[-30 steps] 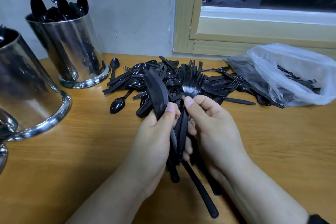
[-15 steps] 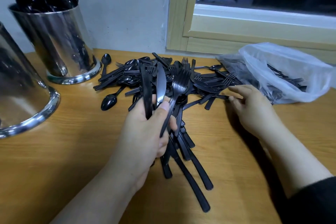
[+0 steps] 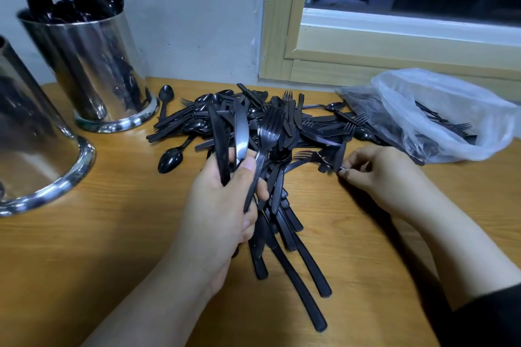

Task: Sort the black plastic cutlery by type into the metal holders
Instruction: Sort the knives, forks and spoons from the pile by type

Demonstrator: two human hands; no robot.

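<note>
While left hand [image 3: 225,194] clamps mixed bundle [image 3: 270,205] of knives and forks just front of pile [image 3: 253,124], I see right hand [image 3: 375,169] pinching fork handle [image 3: 328,165] at pile's right edge. Advice: draw fork out flat, lengthwise, avoid snagging tines; holder of spoons [image 3: 93,65] waits left of pile.

Black plastic cutlery pile [image 3: 282,127]: loose heap of forks, knives, spoons mid-surface | metal holder [image 3: 90,70]: upright, holding spoons, left of pile
</note>
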